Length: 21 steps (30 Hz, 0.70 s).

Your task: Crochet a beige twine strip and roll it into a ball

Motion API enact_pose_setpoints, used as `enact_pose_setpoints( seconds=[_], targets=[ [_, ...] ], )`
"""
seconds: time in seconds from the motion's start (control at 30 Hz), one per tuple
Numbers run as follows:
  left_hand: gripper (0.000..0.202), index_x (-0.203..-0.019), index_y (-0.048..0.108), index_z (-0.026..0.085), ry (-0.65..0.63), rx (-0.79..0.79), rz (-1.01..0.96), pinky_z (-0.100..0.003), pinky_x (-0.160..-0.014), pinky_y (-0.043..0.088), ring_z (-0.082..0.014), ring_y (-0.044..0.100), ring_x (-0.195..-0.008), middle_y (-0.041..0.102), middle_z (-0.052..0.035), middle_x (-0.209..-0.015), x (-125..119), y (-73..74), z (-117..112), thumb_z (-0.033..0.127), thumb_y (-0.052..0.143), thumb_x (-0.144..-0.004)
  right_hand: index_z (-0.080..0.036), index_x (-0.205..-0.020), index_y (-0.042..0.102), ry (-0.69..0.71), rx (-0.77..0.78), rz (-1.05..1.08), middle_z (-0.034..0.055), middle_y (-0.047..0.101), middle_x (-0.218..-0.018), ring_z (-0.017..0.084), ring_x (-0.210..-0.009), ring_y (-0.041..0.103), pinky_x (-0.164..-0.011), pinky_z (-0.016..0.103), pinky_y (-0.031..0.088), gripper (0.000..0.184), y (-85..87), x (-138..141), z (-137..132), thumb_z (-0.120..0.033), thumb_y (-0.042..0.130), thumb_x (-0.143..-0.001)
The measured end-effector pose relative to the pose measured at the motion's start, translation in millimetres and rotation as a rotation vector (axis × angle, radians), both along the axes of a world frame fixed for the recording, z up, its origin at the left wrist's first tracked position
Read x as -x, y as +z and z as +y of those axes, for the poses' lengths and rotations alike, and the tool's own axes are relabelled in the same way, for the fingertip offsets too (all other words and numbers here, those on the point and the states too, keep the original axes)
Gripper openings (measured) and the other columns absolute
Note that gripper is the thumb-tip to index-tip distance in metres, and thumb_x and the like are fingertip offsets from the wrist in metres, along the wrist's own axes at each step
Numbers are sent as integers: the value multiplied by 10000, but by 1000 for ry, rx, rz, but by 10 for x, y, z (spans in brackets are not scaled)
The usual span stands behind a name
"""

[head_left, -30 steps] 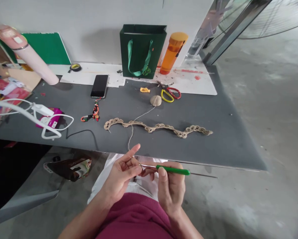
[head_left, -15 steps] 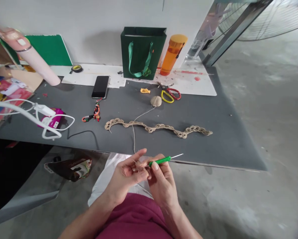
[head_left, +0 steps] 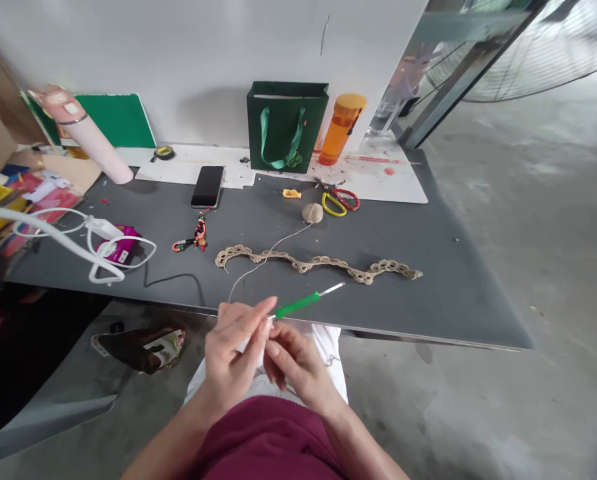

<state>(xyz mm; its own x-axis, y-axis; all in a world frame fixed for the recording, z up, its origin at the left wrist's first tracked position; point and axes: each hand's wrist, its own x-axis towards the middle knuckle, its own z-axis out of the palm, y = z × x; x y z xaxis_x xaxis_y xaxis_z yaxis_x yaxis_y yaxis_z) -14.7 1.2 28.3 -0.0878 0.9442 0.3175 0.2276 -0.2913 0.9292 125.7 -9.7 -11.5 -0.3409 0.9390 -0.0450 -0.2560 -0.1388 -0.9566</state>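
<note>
A green-handled crochet hook point(head_left: 298, 305) points up and right over the table's front edge. Its near metal end sits at the pinched thumb and finger of my left hand point(head_left: 231, 350), with a strand of yarn point(head_left: 251, 270) running from behind this hand to a beige yarn ball point(head_left: 312, 213). Just below the hook, my right hand point(head_left: 296, 363) has its fingers closed close against the left fingertips; what they pinch is hidden. A short bit of yarn shows right of that hand. Beyond both hands, a wavy beige crocheted strip point(head_left: 323, 261) lies across the table.
Scissors point(head_left: 336, 200) with red and yellow handles lie behind the ball. Farther back stand a dark green paper bag point(head_left: 286, 127) and an orange bottle point(head_left: 342, 130). A phone point(head_left: 207, 187) with a beaded strap, a pink bottle point(head_left: 96, 143) and white cables point(head_left: 53, 230) occupy the left.
The crochet hook has gone from my right hand's grip to the left fingertips, shifting left. My right fingers have dropped below it. The yarn strand now slants farther left.
</note>
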Motion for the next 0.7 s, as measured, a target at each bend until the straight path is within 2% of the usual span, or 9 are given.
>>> enact_pose_setpoints(
  seconds=[0.03,0.1,0.2,0.27,0.33,0.43,0.53,0.6,0.7],
  targets=[
    [346,-1157,787,345,51,-21,5,-334,-769,492,-184,652,-717,765,-20,-774,57,10,28,168,719,-868,-216,-857,690,42,1,-34,-64,477,-498,89,-392,390,-388,204,329,391,30,-29,12,-568,564,-970],
    [330,-1178,778,323,166,-56,-14,-315,-732,510,-178,661,-713,752,-9,-761,197,16,99,208,727,-873,-188,-731,667,43,-32,-98,-71,413,-465,71,-395,318,-381,197,249,479,93,-163,55,-603,570,-950],
    [323,-1191,769,311,299,-85,-35,-287,-726,529,-150,674,-704,746,10,-784,440,-5,252,254,738,-874,-174,-675,661,7,-54,-191,-62,420,-473,68,-419,317,-388,196,244,512,182,-543,155,-631,623,-903],
    [331,-1193,767,302,365,-131,-71,-265,-703,534,-133,672,-688,723,22,-765,591,-40,381,278,749,-863,-171,-668,670,-47,-14,-261,-54,432,-475,68,-415,315,-384,200,238,519,238,-859,231,-656,671,-853],
    [338,-1182,772,277,420,-155,-90,-265,-699,548,-136,678,-698,724,12,-794,710,-96,519,319,760,-847,-172,-654,675,-161,29,-338,-46,444,-470,67,-400,301,-370,209,219,525,290,-1156,313,-673,712,-806],
    [354,-1181,770,232,434,-150,-55,-280,-720,561,-148,693,-716,750,-22,-866,826,-212,717,359,745,-852,-176,-658,684,-266,73,-434,-41,448,-460,73,-397,312,-371,223,222,542,349,-1472,473,-708,749,-740],
    [362,-1180,764,186,421,-134,65,-290,-719,548,-165,705,-717,771,-53,-870,913,-326,879,384,696,-885,-171,-635,679,-279,80,-531,-30,473,-478,77,-421,365,-395,226,251,589,379,-1644,680,-751,774,-661],
    [367,-1160,767,169,441,-143,184,-287,-697,530,-185,714,-753,779,-67,-849,973,-382,953,405,658,-900,-172,-633,672,-253,79,-565,-40,465,-472,71,-424,355,-407,228,263,586,391,-1740,810,-749,766,-667],
    [356,-1134,771,190,484,-209,330,-300,-748,530,-192,714,-778,782,-53,-832,1050,-446,1019,427,616,-918,-174,-658,662,-261,102,-575,-42,495,-505,59,-426,349,-414,229,272,595,402,-1923,950,-757,775,-635]
  ],
)
